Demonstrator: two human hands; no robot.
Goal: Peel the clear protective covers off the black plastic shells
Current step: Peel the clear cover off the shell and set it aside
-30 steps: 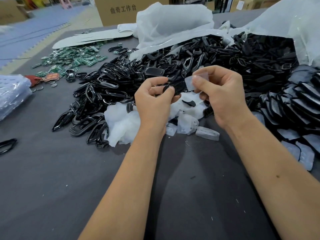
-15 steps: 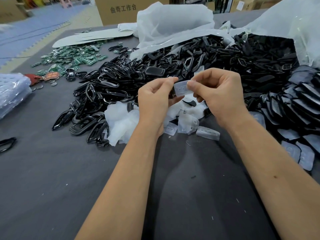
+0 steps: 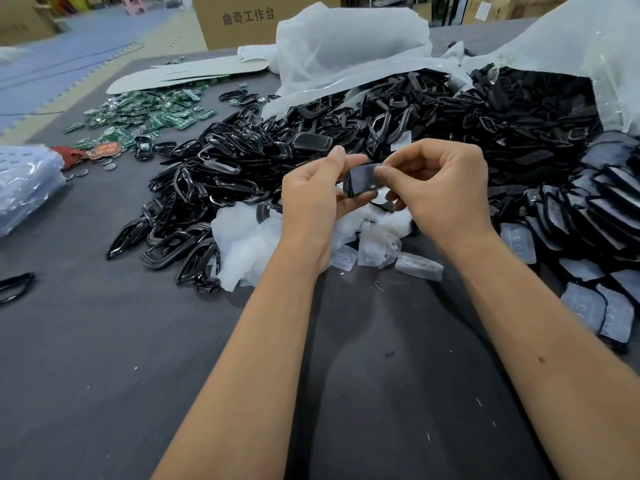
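Observation:
Both my hands hold one black plastic shell [image 3: 360,183] above the table, with a clear cover on its face. My left hand [image 3: 313,199] grips its left end between thumb and fingers. My right hand [image 3: 440,188] pinches the shell's right edge with thumb and forefinger. A big pile of black shells [image 3: 242,168] spreads behind and to the left. Peeled clear covers [image 3: 377,251] lie in a heap just below my hands. Covered shells [image 3: 599,216] are laid out at the right.
White plastic bags [image 3: 346,50] spill black parts at the back. Green circuit boards [image 3: 152,116] lie at the far left, next to a bubble-wrap bundle [image 3: 24,188]. A cardboard box [image 3: 252,19] stands behind the dark grey table [image 3: 121,358].
My hands have drawn closer together. The clear piece between my fingers earlier is gone from sight; a black shell with its cover now sits between both hands.

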